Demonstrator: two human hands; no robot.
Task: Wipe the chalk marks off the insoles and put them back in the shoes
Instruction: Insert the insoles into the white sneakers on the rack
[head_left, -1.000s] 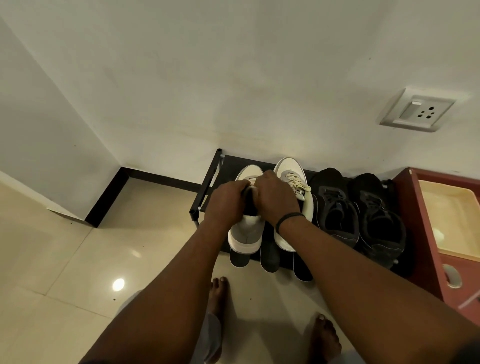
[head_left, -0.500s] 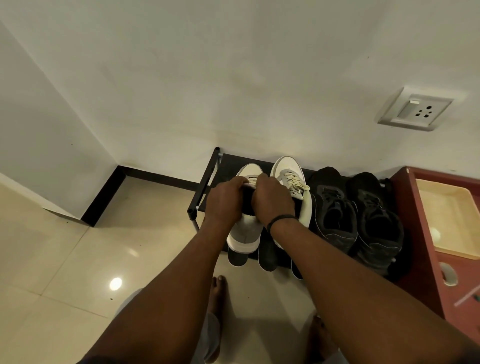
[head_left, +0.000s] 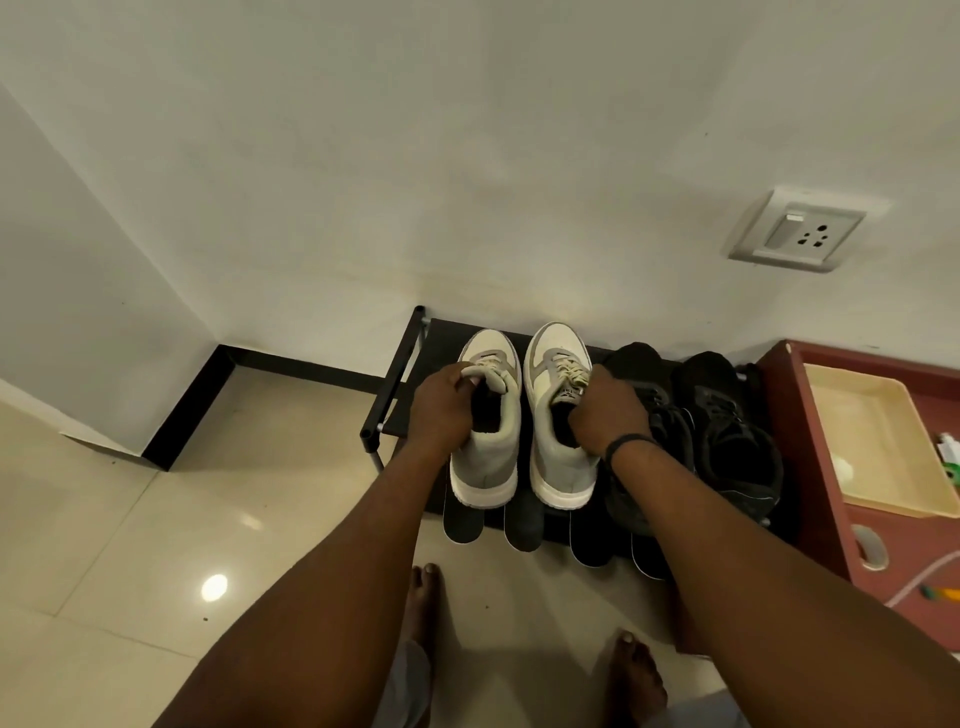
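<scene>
Insoles (head_left: 524, 530) under black rack (head_left: 395, 384) (tiled floor); hands grip each white shoe (head_left: 488, 426).

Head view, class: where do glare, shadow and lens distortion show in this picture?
Head view: a bright glare spot reflects off the glossy floor tiles; the black shoes and the insoles below the rack's front edge sink into shadow with little detail; wide-angle distortion bends the wall socket and stretches both forearms.

Head camera looks steeply down, near the shoe rack (head_left: 395, 384).
</scene>
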